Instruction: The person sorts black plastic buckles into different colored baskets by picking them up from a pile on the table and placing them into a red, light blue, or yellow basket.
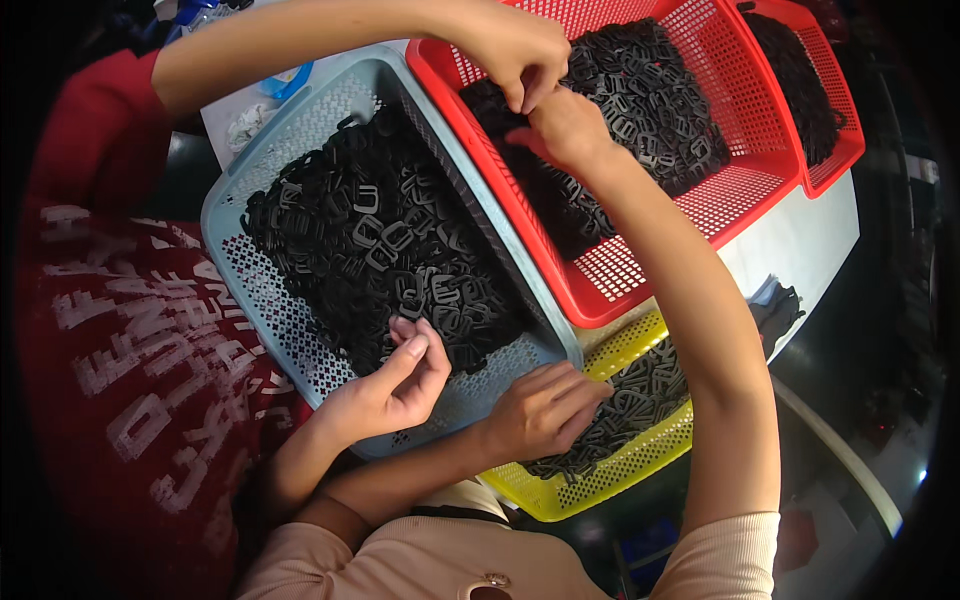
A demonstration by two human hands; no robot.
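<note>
My left hand (545, 412) is curled, back upward, at the near-left rim of a yellow plastic basket (628, 480) holding dark plastic buckle pieces (635, 405). Whatever its fingers pinch is hidden. My right hand (572, 128) reaches over a red basket (590, 307) of black plastic slide buckles (645, 100). Its fingers are bent, with the thumb toward the buckles; any piece in it cannot be made out. Close against it is a co-worker's fist (520, 60). The co-worker's other hand (405, 375) pinches above a grey-blue basket (228, 195) heaped with black slide buckles (380, 235).
Another red basket (835, 90) with black pieces stands at the far right. A co-worker in a red shirt (150, 330) is close on my left, with arms crossing the work area. The white table (825, 235) ends at the right, near a dark bundle (778, 312).
</note>
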